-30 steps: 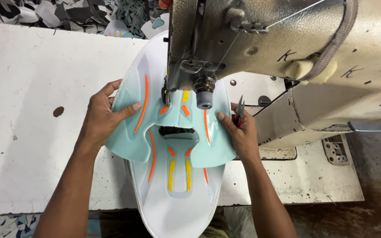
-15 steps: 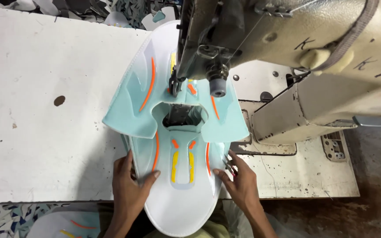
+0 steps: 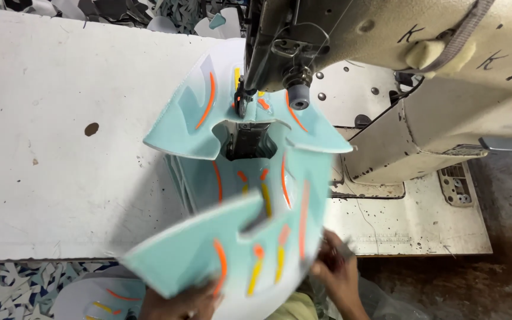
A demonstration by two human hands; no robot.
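left grip (image 3: 176,305) holds blurred teal shoe piece (image 3: 226,249); right grip (image 3: 339,272) half hidden, cannot tell.

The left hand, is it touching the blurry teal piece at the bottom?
Touching. The head view shows the left hand gripping the teal piece's lower edge.

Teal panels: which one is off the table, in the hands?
The blurred teal panel at the bottom, tilted and lifted by the left hand. The other teal panel lies flat under the sewing machine needle.

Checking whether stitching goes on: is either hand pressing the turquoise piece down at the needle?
No: both hands, left hand and right hand, are at the table's near edge.
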